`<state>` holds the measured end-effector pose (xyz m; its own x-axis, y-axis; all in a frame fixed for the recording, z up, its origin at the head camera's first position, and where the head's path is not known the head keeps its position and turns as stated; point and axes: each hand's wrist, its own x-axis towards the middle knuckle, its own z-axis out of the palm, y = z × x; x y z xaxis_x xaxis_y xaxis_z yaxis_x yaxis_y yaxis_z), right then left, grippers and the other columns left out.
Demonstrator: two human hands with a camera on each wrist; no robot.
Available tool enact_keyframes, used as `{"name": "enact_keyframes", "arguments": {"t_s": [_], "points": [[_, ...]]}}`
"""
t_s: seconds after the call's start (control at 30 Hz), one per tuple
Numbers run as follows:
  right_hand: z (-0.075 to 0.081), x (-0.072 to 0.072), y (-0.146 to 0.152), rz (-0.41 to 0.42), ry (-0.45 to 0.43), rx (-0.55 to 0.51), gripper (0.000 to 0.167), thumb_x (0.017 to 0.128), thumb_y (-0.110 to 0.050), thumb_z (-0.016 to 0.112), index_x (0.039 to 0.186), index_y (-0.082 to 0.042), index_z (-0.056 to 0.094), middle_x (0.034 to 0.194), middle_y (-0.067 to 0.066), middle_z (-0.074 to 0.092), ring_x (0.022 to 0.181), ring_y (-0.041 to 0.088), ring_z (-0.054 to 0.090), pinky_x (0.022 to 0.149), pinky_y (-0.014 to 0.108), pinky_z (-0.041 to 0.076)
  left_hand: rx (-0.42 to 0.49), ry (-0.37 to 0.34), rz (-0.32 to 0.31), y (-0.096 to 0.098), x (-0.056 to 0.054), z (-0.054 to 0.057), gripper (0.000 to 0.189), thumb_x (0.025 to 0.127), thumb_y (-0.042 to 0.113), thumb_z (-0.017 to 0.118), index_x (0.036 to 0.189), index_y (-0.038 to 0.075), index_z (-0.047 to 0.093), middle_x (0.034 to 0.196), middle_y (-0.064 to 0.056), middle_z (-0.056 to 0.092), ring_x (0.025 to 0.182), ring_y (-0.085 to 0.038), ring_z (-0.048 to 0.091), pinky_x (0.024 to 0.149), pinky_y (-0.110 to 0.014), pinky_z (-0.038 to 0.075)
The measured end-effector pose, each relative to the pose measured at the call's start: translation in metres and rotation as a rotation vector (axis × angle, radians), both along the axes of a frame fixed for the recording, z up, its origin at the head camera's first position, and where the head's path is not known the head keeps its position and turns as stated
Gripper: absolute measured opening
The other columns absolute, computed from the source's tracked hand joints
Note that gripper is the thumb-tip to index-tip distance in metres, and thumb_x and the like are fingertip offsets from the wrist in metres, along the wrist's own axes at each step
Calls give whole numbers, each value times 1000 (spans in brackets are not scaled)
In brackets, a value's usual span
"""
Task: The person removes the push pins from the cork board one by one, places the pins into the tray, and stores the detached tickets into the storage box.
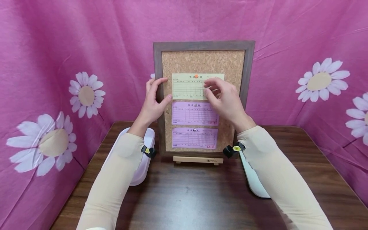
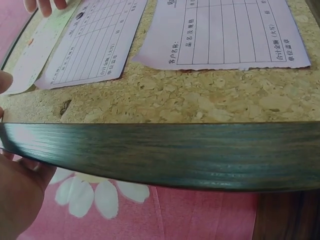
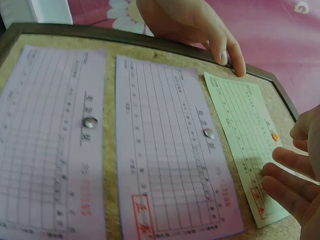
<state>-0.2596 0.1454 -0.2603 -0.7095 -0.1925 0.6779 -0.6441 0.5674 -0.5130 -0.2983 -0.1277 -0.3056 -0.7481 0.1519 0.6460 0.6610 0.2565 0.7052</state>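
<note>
A framed corkboard (image 1: 204, 62) stands upright on a small wooden easel (image 1: 198, 160). My left hand (image 1: 153, 103) holds its left side, with thumb and index finger over the front and other fingers behind the frame (image 2: 150, 155). A yellow receipt slip (image 1: 185, 89) is fixed at its top by an orange pushpin (image 3: 275, 136). In front of that slip's right part is my right hand (image 1: 225, 99), fingers loosely bent, nothing between them. Below hang two purple receipt slips (image 1: 181, 116) (image 1: 181, 140), each with a silver pushpin (image 3: 209, 133).
On the brown wood table (image 1: 184, 198), a white plastic tray (image 1: 143, 172) stands at the left, partly under my left forearm. A pale green-white flat item (image 1: 254, 182) lies at the right, partly covered by my right sleeve. A pink flowered curtain (image 1: 129, 32) surrounds the table.
</note>
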Motion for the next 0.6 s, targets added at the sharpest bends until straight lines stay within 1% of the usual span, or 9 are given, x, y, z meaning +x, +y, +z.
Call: {"name": "enact_keyframes", "arguments": {"t_s": [0.13, 0.27, 0.33, 0.47, 0.6], "points": [[2, -2, 2, -11, 1, -11, 24, 100, -3, 63, 121, 2, 74, 114, 18, 79, 97, 32, 76, 85, 46, 62, 21, -36, -36, -2, -1, -1, 60, 96, 12, 71, 153, 7, 53, 160, -21, 26, 134, -24, 41, 107, -36, 38], [3, -5, 3, -25, -11, -4, 26, 100, -4, 63, 124, 1, 74, 113, 17, 79, 96, 29, 76, 83, 35, 58, 45, -63, -54, -2, -2, -1, 59, 97, 12, 71, 154, 7, 54, 161, -20, 25, 129, -23, 45, 103, -34, 39], [3, -7, 2, -37, -10, 8, 27, 100, -5, 63, 125, 1, 74, 111, 17, 79, 93, 28, 75, 81, 30, 56, 41, -61, -47, -2, -3, -1, 58, 96, 12, 71, 153, 7, 56, 160, -20, 26, 130, -22, 43, 106, -34, 38], [5, -12, 1, -60, -4, 22, 29, 100, -6, 64, 126, 0, 74, 107, 17, 79, 85, 28, 74, 76, 24, 52, 27, -47, -31, 0, -4, 3, 56, 96, 12, 72, 150, 7, 59, 159, -22, 29, 133, -23, 40, 111, -36, 34], [8, -14, -2, -73, -17, 9, 29, 100, -7, 64, 126, -1, 74, 106, 17, 79, 82, 25, 73, 73, 18, 49, 21, -53, -28, 1, -5, 7, 54, 96, 11, 72, 148, 6, 60, 156, -22, 32, 131, -22, 41, 111, -38, 34]]}}
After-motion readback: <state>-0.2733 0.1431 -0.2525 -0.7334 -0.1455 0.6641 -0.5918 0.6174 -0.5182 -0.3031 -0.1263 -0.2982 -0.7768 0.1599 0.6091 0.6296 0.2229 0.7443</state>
